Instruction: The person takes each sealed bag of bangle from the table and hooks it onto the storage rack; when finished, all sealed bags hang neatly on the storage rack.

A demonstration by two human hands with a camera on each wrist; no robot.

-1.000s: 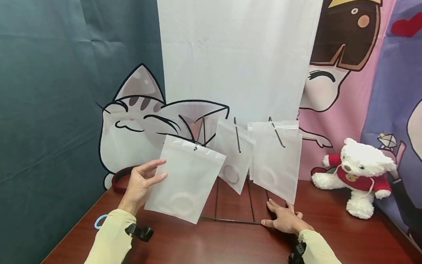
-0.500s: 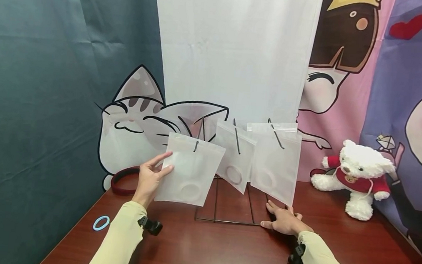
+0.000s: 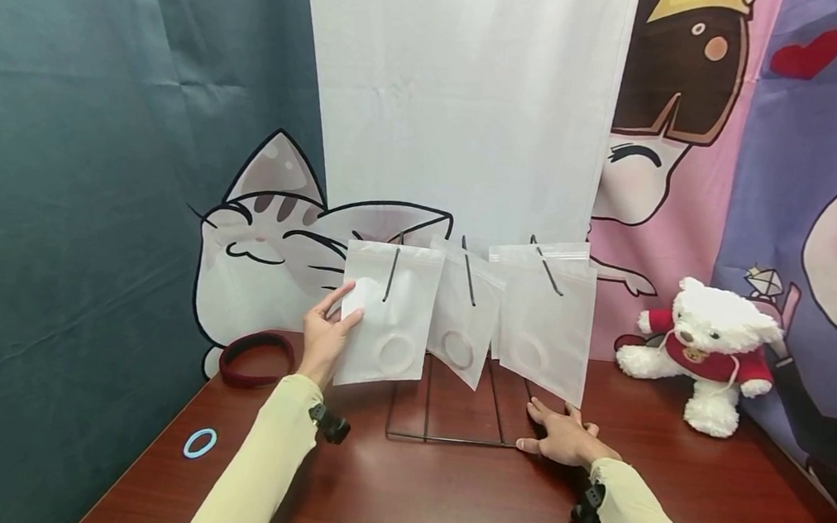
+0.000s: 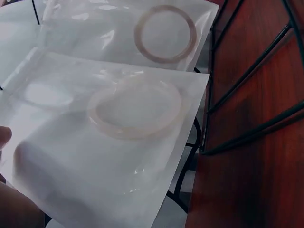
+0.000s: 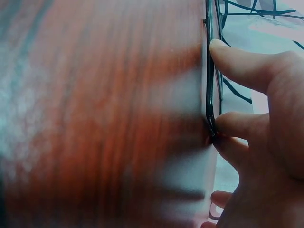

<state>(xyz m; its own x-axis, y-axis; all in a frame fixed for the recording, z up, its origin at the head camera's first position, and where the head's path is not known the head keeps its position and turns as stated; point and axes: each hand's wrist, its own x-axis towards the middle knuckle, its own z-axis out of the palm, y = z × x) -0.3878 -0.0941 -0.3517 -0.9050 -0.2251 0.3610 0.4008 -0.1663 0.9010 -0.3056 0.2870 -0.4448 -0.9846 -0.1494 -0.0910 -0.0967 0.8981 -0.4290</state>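
A translucent white zip bag [image 3: 398, 318] with a pale ring [image 4: 137, 107] inside hangs on the leftmost hook of a black wire rack [image 3: 448, 440]. The hook's tip pokes out in front of the bag below its top edge. My left hand [image 3: 325, 341] pinches the bag's left edge between thumb and fingers. Down at the rack's front right corner, my right hand [image 3: 560, 433] holds the base wire with thumb and fingertips, also seen as the right-hand thumb [image 5: 247, 66] on the black rod.
A middle zip bag [image 3: 462, 315] and overlapping zip bags [image 3: 547, 331] hang on the other hooks, rings showing inside. On the wooden table [image 3: 435, 504] lie a dark red hoop [image 3: 247, 379] and a blue ring [image 3: 200, 443] at left. A white teddy bear [image 3: 717, 354] sits at right.
The left hand has pushed the pinched bag up, right and back along the hook, toward the middle bag. More of the hook now shows in front. The right hand stays put.
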